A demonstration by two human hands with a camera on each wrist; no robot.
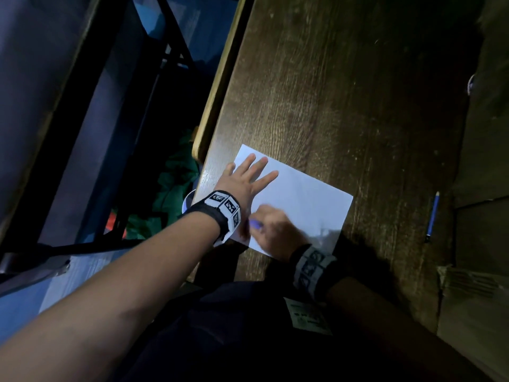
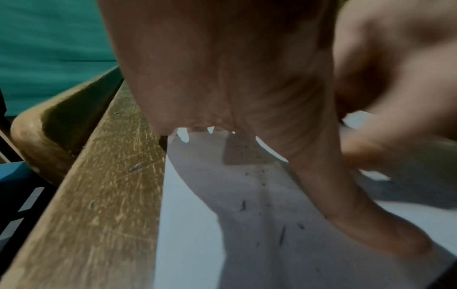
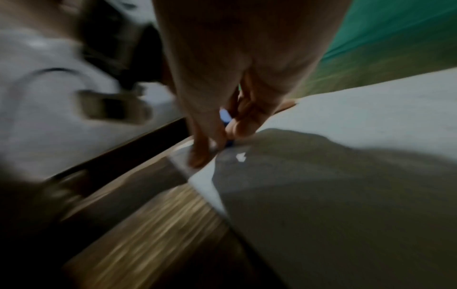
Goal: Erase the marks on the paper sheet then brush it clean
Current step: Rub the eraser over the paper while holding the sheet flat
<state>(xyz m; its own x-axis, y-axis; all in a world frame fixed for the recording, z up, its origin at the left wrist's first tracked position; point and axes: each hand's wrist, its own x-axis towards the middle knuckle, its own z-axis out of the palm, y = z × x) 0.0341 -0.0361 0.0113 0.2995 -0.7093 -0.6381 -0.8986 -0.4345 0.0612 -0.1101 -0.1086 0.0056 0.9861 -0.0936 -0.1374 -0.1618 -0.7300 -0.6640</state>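
Note:
A white paper sheet (image 1: 305, 199) lies on the dark wooden table (image 1: 344, 92). My left hand (image 1: 248, 177) rests flat on the sheet's left part with its fingers spread and straight. My right hand (image 1: 275, 230), blurred, pinches a small blue eraser (image 1: 255, 224) and holds it down on the sheet's near edge, just right of the left wrist. In the right wrist view the blue eraser (image 3: 225, 115) shows between the curled fingers (image 3: 241, 125). In the left wrist view dark eraser crumbs (image 2: 281, 234) lie scattered on the paper (image 2: 188, 224) under my palm (image 2: 222, 78).
A blue pencil (image 1: 433, 216) lies on the table to the right of the sheet. A cardboard box (image 1: 479, 285) stands along the right side. The table's left edge (image 1: 217, 86) runs beside a dark metal frame (image 1: 154, 86), with green cloth (image 1: 176, 177) below.

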